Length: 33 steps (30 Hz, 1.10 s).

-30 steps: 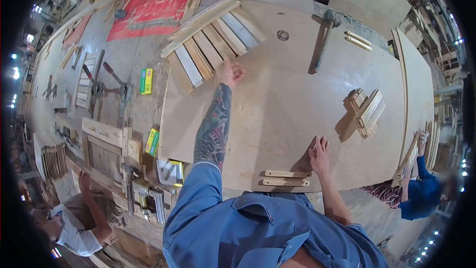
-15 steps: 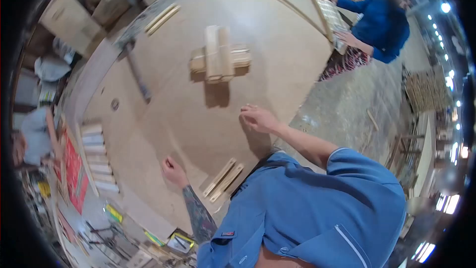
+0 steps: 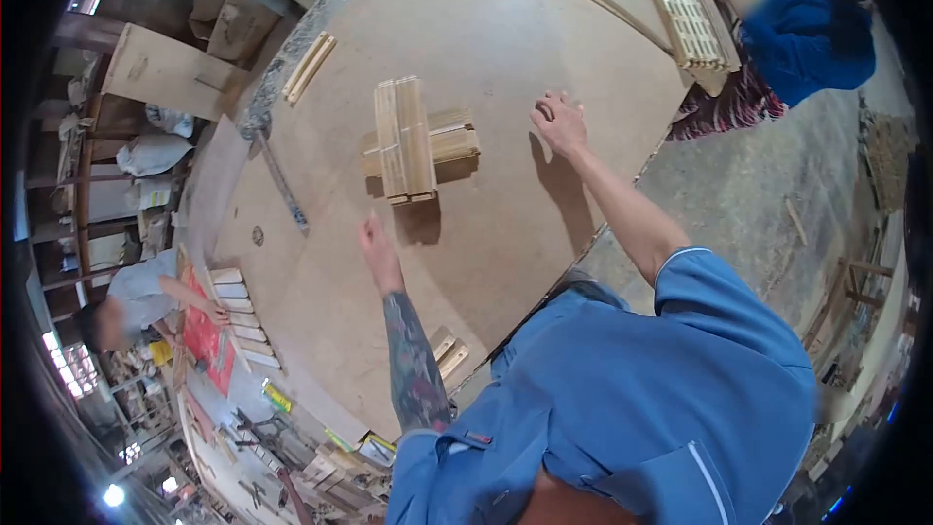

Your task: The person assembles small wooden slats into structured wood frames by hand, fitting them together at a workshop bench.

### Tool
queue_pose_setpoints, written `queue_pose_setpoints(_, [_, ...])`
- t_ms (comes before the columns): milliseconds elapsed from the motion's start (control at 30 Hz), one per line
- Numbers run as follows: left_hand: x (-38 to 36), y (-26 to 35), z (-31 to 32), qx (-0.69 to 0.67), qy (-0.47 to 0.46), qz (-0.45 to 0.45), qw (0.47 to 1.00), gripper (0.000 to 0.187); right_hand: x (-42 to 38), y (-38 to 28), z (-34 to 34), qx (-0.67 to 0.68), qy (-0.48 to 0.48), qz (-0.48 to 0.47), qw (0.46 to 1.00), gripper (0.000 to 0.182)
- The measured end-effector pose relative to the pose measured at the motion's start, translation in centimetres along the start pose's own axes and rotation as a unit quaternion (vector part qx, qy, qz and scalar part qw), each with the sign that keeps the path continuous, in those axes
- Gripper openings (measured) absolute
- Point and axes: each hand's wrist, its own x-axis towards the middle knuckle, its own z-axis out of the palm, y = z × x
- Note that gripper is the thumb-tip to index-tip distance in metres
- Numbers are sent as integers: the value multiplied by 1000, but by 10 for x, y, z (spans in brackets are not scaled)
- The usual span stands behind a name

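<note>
Two bundles of light wooden strips lie crossed on the large board table (image 3: 486, 262). The upper bundle (image 3: 405, 141) rests across the lower bundle (image 3: 453, 136). My left hand (image 3: 379, 248) is just below the near end of the upper bundle, touching nothing that I can make out; its fingers are seen edge-on. To the right of the bundles, my right hand (image 3: 559, 123) is over the table with its fingers apart and slightly bent, and it holds nothing. Short wooden strips (image 3: 448, 355) lie by the table's near edge, partly behind my left forearm.
A co-worker in blue (image 3: 802, 29) stands at the upper right beside a stack of slatted wood (image 3: 685, 15). Another person (image 3: 146, 297) works at the left near a row of wooden pieces (image 3: 248, 321). A long bar (image 3: 282, 185) and two strips (image 3: 309, 68) lie at the table's far left.
Both my hands have moved forward over the table, the right one also to the right. The view has shifted. The co-worker at the upper right has bent toward the slatted stack.
</note>
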Motion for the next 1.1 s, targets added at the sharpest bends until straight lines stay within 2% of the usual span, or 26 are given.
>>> queue_pose_setpoints(33, [39,-9,11,16,-23,-37,999,56,-1,-20,-5,55,-77,57,994,35])
queue_pose_setpoints(67, [50,20,22,-6,-90,-89,992,56,-7,-45,-15,107,-154,110,976,39])
queue_pose_setpoints(100, [55,47,33,-30,-156,-141,977,55,-19,-70,-14,149,-191,162,957,42])
queue_pose_setpoints(133, [66,45,41,-29,-147,-137,979,55,-34,-98,-13,188,-227,211,932,45])
queue_pose_setpoints(200, [78,26,54,157,-74,-96,980,53,-67,-143,-5,387,-304,278,825,51])
queue_pose_setpoints(233, [69,29,59,156,-65,-97,981,53,-79,-167,4,421,-280,279,816,55])
queue_pose_setpoints(300, [40,35,65,-11,-55,-77,995,48,-97,-193,22,455,-266,282,802,59])
queue_pose_setpoints(367, [13,26,60,-49,-43,-64,996,44,-109,-207,39,475,-179,226,832,68])
queue_pose_setpoints(400, [0,19,52,-89,-36,-45,994,42,-120,-211,34,474,-191,222,830,68])
queue_pose_setpoints(467, [-40,15,27,-147,6,-43,988,42,-141,-209,7,441,-272,147,843,65])
queue_pose_setpoints(533, [-88,-9,-23,-200,58,-45,977,43,-179,-224,-3,428,-324,121,835,65])
queue_pose_setpoints(600, [-120,-47,-82,-176,121,-143,966,38,-218,-244,2,456,-429,152,765,65])
queue_pose_setpoints(733, [-146,-97,-174,-165,167,-178,956,38,-272,-283,27,403,-498,185,745,69])
queue_pose_setpoints(800, [-139,-109,-202,-37,172,-200,964,48,-280,-279,42,235,-491,48,838,76])
queue_pose_setpoints(833, [-134,-121,-215,-45,180,-205,961,48,-284,-283,42,229,-497,40,836,76])
queue_pose_setpoints(900, [-118,-141,-229,171,185,-160,955,66,-284,-295,41,23,-360,-93,928,79])
queue_pose_setpoints(967, [-105,-106,-226,180,211,-108,955,82,-276,-330,39,10,-351,-81,933,80])
queue_pose_setpoints(1033, [-91,-80,-215,218,177,-123,952,90,-272,-363,43,17,-345,-65,936,77])
queue_pose_setpoints(1100, [-75,-83,-204,209,150,-147,955,86,-286,-374,69,-6,-351,-71,934,74])
